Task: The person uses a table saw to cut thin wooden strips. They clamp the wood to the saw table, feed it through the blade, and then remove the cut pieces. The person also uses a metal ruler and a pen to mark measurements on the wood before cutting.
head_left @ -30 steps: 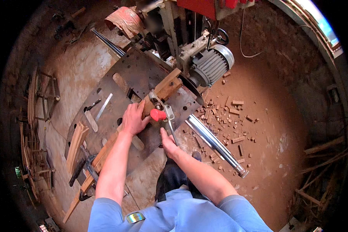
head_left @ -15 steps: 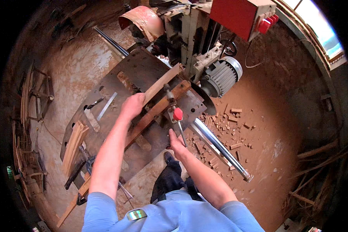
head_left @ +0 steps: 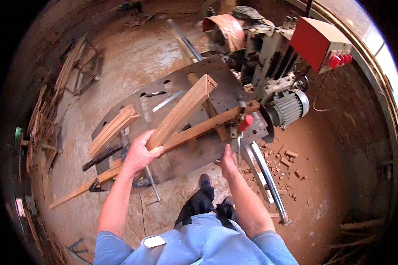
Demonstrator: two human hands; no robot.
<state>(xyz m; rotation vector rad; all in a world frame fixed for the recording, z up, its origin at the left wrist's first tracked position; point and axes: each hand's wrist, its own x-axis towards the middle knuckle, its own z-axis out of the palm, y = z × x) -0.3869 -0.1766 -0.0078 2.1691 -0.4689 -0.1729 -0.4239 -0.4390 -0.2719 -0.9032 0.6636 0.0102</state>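
The saw table (head_left: 172,95), a dark steel plate with slots, has slid back from the blade toward the person, and the wooden bar (head_left: 181,112) that lay clamped on it a second ago is now lifted clear, tilted up over the table's middle. The left hand (head_left: 139,154) is clenched around the bar's lower end. The right hand (head_left: 227,159) grips the thin lever below the red-knobbed clamp (head_left: 245,123) at the table's right edge; the cut looks finished and the piece freed. A long fence batten (head_left: 194,131) crosses the plate. More wooden strips (head_left: 112,129) lie at its left edge. Offcuts (head_left: 287,161) litter the earthen floor (head_left: 132,57) beside the motor (head_left: 287,108).
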